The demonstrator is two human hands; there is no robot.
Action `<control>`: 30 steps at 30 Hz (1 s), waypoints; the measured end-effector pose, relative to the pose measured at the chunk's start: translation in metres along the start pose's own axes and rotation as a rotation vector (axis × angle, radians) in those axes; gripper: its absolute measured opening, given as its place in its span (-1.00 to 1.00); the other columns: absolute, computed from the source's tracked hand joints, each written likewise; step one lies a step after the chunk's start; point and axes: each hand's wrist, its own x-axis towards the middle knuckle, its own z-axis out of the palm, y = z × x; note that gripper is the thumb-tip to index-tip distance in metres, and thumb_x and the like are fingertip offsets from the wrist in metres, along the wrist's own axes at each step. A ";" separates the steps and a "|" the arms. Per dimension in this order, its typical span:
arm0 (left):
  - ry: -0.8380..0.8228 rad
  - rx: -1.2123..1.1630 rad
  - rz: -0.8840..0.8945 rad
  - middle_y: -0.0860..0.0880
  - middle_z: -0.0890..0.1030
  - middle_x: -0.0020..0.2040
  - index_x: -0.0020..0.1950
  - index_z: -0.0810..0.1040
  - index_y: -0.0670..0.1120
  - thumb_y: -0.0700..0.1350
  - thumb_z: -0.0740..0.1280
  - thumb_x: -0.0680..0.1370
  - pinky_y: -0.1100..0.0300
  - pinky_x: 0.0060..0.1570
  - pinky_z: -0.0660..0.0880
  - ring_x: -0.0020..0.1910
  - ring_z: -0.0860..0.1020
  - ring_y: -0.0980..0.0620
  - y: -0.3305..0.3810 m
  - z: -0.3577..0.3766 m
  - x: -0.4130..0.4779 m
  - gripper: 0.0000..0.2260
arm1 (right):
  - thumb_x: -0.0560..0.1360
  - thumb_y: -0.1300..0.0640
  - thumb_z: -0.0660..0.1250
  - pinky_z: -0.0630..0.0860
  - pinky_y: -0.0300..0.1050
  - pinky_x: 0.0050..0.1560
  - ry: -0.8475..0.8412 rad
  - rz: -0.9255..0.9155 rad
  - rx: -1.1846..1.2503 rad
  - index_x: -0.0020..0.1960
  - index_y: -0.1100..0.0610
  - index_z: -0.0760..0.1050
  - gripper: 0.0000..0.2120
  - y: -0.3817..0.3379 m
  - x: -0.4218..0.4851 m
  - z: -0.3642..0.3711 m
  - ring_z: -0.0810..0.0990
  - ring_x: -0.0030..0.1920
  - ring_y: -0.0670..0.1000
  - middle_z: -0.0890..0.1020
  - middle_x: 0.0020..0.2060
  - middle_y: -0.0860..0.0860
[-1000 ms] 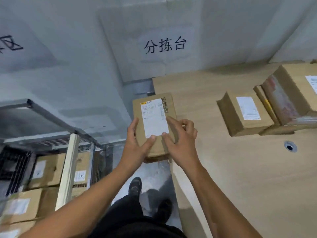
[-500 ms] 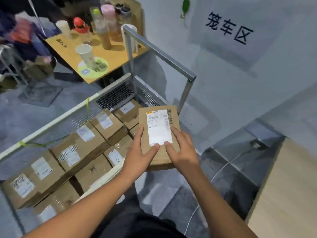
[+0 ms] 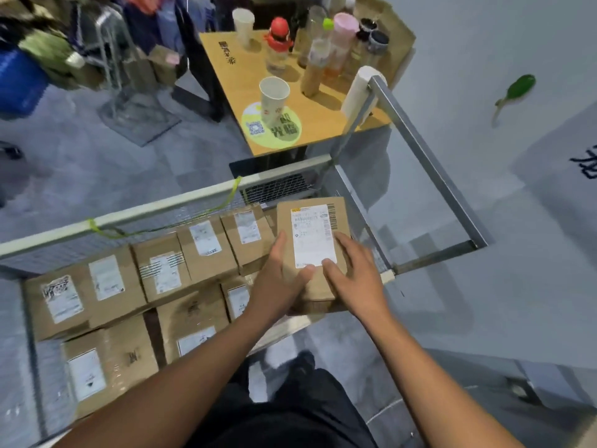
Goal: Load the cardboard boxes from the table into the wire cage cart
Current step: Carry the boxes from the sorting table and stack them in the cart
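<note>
Right, from my remote seat I count one cardboard box [image 3: 311, 234] in hand and at least seven loaded boxes [image 3: 206, 250] lying inside the wire cage cart [image 3: 155, 206]. All of them are brown with white labels facing up. They sit in two rough rows, one against the cart's far mesh side and one against its near side. I cannot tell whether more lie under them.

The carried box hangs over the cart's right end, above the loaded boxes and just inside the grey metal corner post. Its label faces up and its long side points away from me.

Both forearms reach forward over the cart's near rail. The left hand [image 3: 284, 279] grips the box's near left corner, with the thumb on top at the label's lower edge and the fingers along the left side. The right hand [image 3: 355, 279] holds the near right corner, thumb beside the other thumb, fingers spread across the top toward the right edge.

Beyond the cart's far side stands one small wooden table [image 3: 323, 124] carrying two paper cups [image 3: 274, 97] and a cluster of bottles.
</note>
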 end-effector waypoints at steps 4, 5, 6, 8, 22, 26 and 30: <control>0.053 -0.022 -0.030 0.37 0.26 0.51 0.62 0.02 0.29 0.20 0.41 0.54 0.28 0.24 0.39 0.39 0.33 0.25 -0.008 0.004 0.036 -0.23 | 0.55 -0.10 0.36 0.32 -0.20 0.31 -0.053 -0.003 -0.032 0.55 -0.18 0.28 -0.41 0.005 0.041 0.004 0.40 0.39 -0.10 0.39 0.41 -0.08; 0.063 -0.033 -0.036 0.49 0.25 0.42 0.61 0.04 0.32 0.21 0.42 0.54 0.40 0.13 0.35 0.34 0.32 0.31 -0.010 0.008 0.048 -0.24 | 0.56 -0.11 0.35 0.32 -0.21 0.29 -0.067 -0.006 -0.040 0.55 -0.18 0.27 -0.41 0.010 0.052 0.005 0.41 0.37 -0.11 0.38 0.41 -0.08; 0.071 -0.035 -0.041 0.56 0.24 0.35 0.60 0.05 0.34 0.22 0.42 0.53 0.46 0.07 0.32 0.30 0.33 0.34 -0.012 0.011 0.060 -0.25 | 0.57 -0.11 0.35 0.31 -0.22 0.29 -0.081 -0.011 -0.041 0.56 -0.19 0.25 -0.41 0.016 0.063 0.007 0.41 0.36 -0.13 0.38 0.42 -0.08; 0.083 -0.020 -0.047 0.47 0.30 0.39 0.59 0.07 0.32 0.24 0.41 0.53 0.38 0.13 0.36 0.30 0.36 0.31 -0.016 0.020 0.087 -0.26 | 0.59 -0.11 0.34 0.30 -0.24 0.28 -0.105 -0.010 -0.030 0.58 -0.17 0.24 -0.40 0.029 0.089 0.010 0.40 0.33 -0.14 0.36 0.43 -0.07; 0.236 0.232 -0.260 0.03 0.28 0.60 0.65 0.13 0.01 0.19 0.42 0.54 0.00 0.51 0.28 0.55 0.27 0.02 -0.141 0.109 0.321 -0.22 | 0.59 -0.15 0.32 0.32 -0.13 0.39 -0.363 0.054 0.031 0.56 -0.30 0.14 -0.39 0.209 0.309 0.131 0.35 0.41 -0.12 0.27 0.49 -0.14; 0.303 0.343 -0.270 -0.06 0.36 0.53 0.61 0.22 -0.07 0.17 0.44 0.54 0.12 0.41 0.27 0.49 0.33 -0.02 -0.194 0.104 0.359 -0.25 | 0.61 -0.09 0.32 0.34 0.05 0.46 -0.448 0.019 0.049 0.59 -0.22 0.16 -0.39 0.237 0.337 0.189 0.29 0.51 0.04 0.23 0.55 -0.03; 0.280 0.476 -0.212 -0.09 0.33 0.48 0.58 0.23 -0.04 0.20 0.41 0.54 0.03 0.44 0.31 0.47 0.29 -0.05 -0.234 0.107 0.365 -0.28 | 0.63 0.02 0.32 0.25 0.08 0.53 -0.520 0.019 0.090 0.61 -0.14 0.15 -0.38 0.256 0.356 0.227 0.22 0.57 0.07 0.16 0.61 0.00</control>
